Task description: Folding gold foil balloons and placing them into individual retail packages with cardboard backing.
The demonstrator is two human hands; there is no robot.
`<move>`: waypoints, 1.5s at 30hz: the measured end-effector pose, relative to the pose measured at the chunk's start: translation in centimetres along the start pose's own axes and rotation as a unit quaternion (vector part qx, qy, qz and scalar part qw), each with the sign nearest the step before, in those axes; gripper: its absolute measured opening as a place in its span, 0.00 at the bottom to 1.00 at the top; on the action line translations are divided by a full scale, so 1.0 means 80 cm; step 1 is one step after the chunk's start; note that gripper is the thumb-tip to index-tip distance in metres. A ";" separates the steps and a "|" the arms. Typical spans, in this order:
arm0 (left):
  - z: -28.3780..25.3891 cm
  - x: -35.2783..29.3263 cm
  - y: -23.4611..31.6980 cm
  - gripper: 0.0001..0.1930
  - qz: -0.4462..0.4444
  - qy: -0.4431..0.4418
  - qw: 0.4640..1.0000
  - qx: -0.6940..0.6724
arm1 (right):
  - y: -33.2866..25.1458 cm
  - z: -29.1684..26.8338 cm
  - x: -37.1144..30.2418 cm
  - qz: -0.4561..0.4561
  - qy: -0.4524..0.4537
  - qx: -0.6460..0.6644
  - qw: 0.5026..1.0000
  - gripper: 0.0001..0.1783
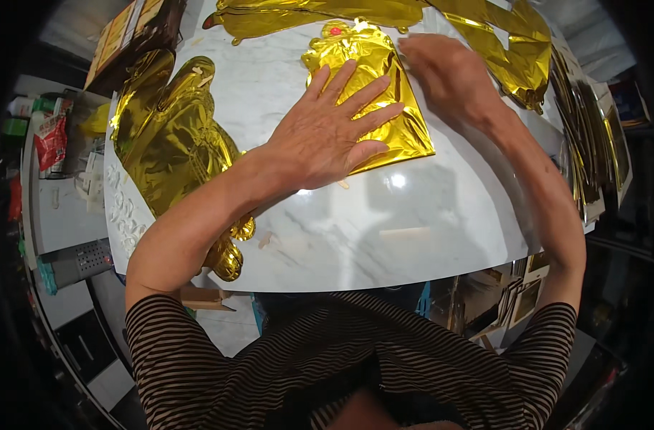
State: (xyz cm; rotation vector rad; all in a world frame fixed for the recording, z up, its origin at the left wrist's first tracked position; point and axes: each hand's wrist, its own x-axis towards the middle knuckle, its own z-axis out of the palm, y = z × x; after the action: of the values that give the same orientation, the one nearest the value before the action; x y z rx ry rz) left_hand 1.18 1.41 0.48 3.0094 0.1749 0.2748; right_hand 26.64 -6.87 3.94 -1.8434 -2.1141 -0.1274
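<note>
A flat gold foil balloon [373,57], folded to a rough rectangle with a crinkled, lobed far end and a small red spot, lies on the marbled white table [384,244]. My left hand [327,132] rests palm down on it, fingers spread. Just beyond its right edge is my right hand [445,75], blurred by movement. Its fingers are too smeared to read, and whether it touches the foil I cannot tell.
More flat gold foil balloons lie at the left [173,140], along the far edge [320,16] and at the far right [517,61]. Stacked thin panels [592,129] stand beyond the table's right side. A yellow-and-brown box [130,36] sits at the far left, and a red packet [51,143] on a side shelf.
</note>
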 end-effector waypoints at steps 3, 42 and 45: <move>0.000 -0.001 0.000 0.30 -0.001 0.007 1.000 0.000 | 0.008 -0.001 0.019 0.172 0.116 0.242 0.948 0.16; -0.022 -0.005 -0.059 0.35 -0.194 0.280 0.894 -0.290 | -0.006 -0.005 0.024 0.308 -0.112 0.431 0.840 0.18; -0.054 -0.007 -0.082 0.35 -0.312 0.134 0.845 -0.414 | -0.015 -0.022 0.020 0.320 -0.091 0.399 0.854 0.15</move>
State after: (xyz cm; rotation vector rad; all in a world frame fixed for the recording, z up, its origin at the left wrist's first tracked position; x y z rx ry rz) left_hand -0.83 8.30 3.83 1.9149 0.8007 0.5265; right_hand 25.60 -6.02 6.30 -1.8909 -1.1928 0.9592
